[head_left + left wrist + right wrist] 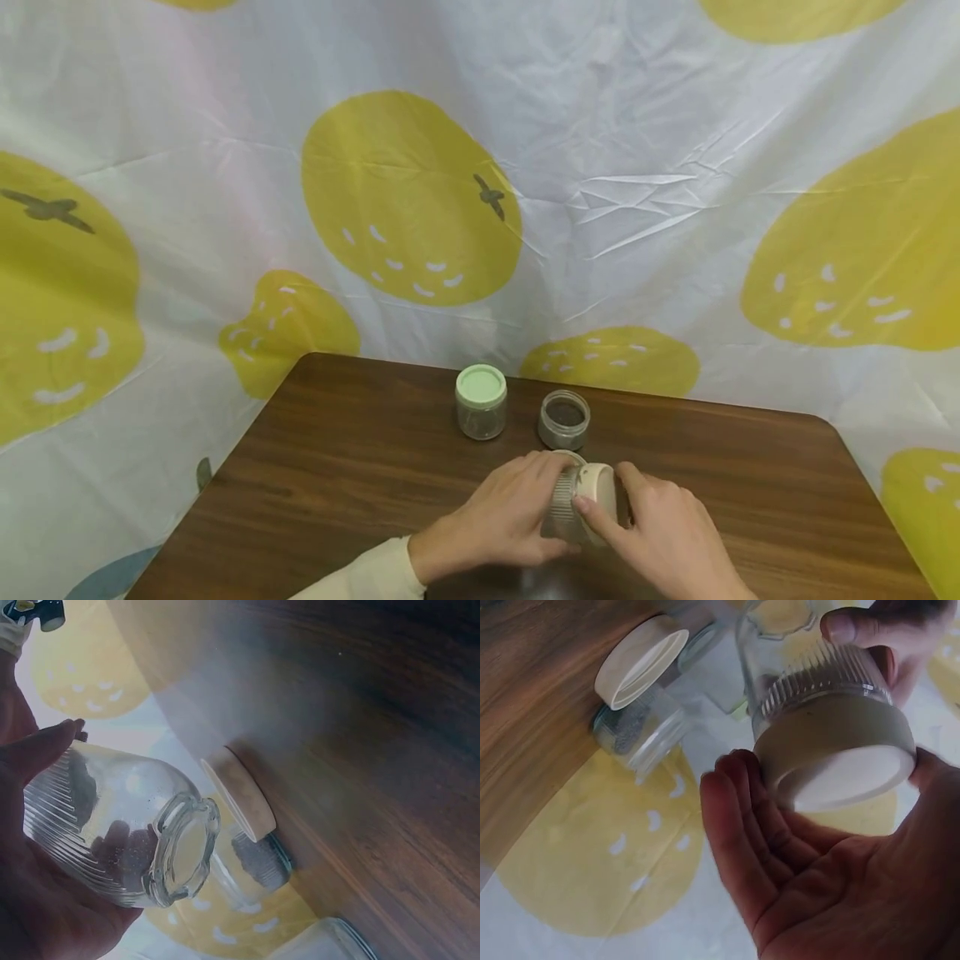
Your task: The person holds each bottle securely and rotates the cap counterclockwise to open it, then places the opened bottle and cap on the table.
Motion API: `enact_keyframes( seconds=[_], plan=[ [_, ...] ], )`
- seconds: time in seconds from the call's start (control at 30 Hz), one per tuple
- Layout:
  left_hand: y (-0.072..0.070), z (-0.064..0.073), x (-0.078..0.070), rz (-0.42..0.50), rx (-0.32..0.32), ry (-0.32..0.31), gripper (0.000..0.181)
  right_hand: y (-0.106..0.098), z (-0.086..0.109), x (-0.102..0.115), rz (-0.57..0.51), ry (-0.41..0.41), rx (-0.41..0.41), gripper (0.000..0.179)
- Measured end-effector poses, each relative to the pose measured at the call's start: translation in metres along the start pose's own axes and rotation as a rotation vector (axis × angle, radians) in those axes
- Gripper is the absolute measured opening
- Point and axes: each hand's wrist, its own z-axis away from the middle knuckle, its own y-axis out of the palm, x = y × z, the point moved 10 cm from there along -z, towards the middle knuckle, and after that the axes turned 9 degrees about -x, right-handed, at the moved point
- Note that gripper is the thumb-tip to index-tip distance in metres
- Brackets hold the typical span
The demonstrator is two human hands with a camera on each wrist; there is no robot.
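A clear ribbed glass jar lies tilted on its side in the air, held around its body by my left hand. Its base faces left and its beige lid faces right in the head view. My right hand grips that lid by the rim, thumb on one side and fingers on the other. A dark patch shows through the jar's glass in the left wrist view. Just beyond the hands, a second beige lid stands beside a small uncovered jar with dark contents.
A clear jar with a pale green lid stands near the back edge of the dark wooden table, left of the small jar. Behind the table hangs a white cloth printed with yellow fruit.
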Motion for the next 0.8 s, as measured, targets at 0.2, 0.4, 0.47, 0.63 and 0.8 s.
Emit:
enact_keyframes(
  seconds=[0.2, 0.4, 0.47, 0.63, 0.8],
  plan=[
    [0.001, -0.002, 0.002, -0.008, 0.02, -0.01, 0.098, -0.009, 0.003, 0.006, -0.035, -0.142, -0.037, 0.067],
    [-0.001, -0.006, 0.002, -0.017, -0.005, 0.002, 0.098, -0.017, 0.004, 0.007, -0.067, -0.235, -0.052, 0.074],
    [0.0, -0.006, 0.002, -0.015, -0.006, 0.003, 0.098, -0.019, 0.005, 0.006, -0.073, -0.253, -0.052, 0.076],
    [0.001, -0.006, 0.001, -0.01, -0.005, -0.007, 0.098, -0.02, 0.008, 0.004, -0.095, -0.256, -0.034, 0.079],
    [0.001, -0.005, 0.0, -0.01, -0.008, -0.018, 0.098, -0.021, 0.011, 0.001, -0.118, -0.239, -0.016, 0.082]
  ],
)
